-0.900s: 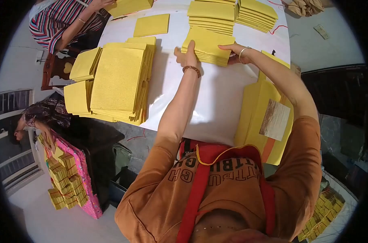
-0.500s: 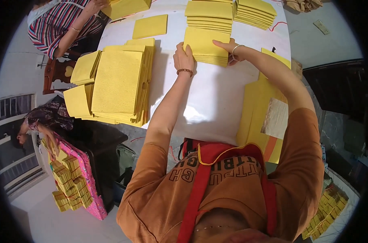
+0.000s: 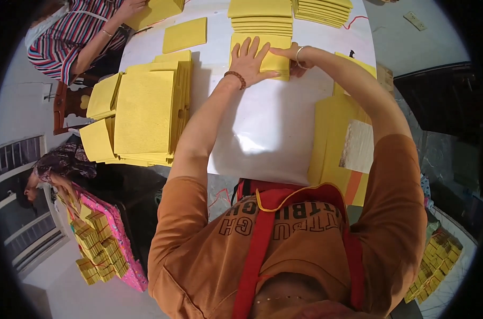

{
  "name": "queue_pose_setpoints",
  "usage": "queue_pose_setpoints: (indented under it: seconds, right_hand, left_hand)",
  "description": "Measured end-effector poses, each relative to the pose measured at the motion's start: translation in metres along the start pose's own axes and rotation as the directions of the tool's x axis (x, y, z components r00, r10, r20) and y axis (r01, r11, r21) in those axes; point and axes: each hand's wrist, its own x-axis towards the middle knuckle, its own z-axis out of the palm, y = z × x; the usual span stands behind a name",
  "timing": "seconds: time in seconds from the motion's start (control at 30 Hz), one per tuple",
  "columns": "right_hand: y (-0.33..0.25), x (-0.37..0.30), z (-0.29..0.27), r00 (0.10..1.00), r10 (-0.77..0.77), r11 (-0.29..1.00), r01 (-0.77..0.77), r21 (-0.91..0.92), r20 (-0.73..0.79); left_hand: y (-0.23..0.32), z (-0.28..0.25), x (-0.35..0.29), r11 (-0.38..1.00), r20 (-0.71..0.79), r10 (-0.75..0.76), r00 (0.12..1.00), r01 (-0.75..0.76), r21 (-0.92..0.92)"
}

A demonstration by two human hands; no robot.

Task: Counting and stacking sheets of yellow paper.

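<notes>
My left hand (image 3: 249, 61) lies flat with spread fingers on top of a small stack of folded yellow paper (image 3: 277, 43). At the stack's right edge is my right hand (image 3: 293, 57), its thumb over the top sheet and its other fingers curled down at the side, partly hidden. Just beyond, a taller pile of folded yellow paper (image 3: 260, 22) stands close against this stack. Another yellow pile (image 3: 322, 11) sits to its right.
Large yellow sheets (image 3: 144, 114) are piled at the left, and one flat yellow piece (image 3: 184, 35) lies beyond them. More yellow sheets (image 3: 326, 133) lie along the table's (image 3: 263, 122) right side. A person in a striped top (image 3: 87, 34) works at far left; another leans over bundled yellow stacks (image 3: 100, 247).
My left hand has gone from holding the stack's left side to lying flat on top with fingers spread. My right hand stays at the right edge. The whole view has shifted slightly.
</notes>
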Motion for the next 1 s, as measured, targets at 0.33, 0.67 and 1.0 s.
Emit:
queue_pose_setpoints:
  seconds: [0.33, 0.67, 1.0]
  right_hand:
    - [-0.012, -0.180, -0.024, 0.804, -0.436, 0.900, 0.401, -0.172, -0.405]
    - [0.124, -0.280, -0.022, 0.648, -0.480, 0.867, 0.454, -0.206, -0.591]
    - [0.223, -0.297, 0.070, 0.194, -0.737, 0.613, 0.596, -0.519, -0.647]
  left_hand:
    - [0.002, -0.027, 0.006, 0.985, 0.168, -0.045, 0.985, 0.015, 0.173]
    - [0.009, -0.057, 0.020, 0.998, 0.173, -0.019, 0.985, 0.009, 0.058]
    - [0.155, -0.095, -0.072, 0.644, -0.091, -0.037, 0.995, -0.046, -0.764]
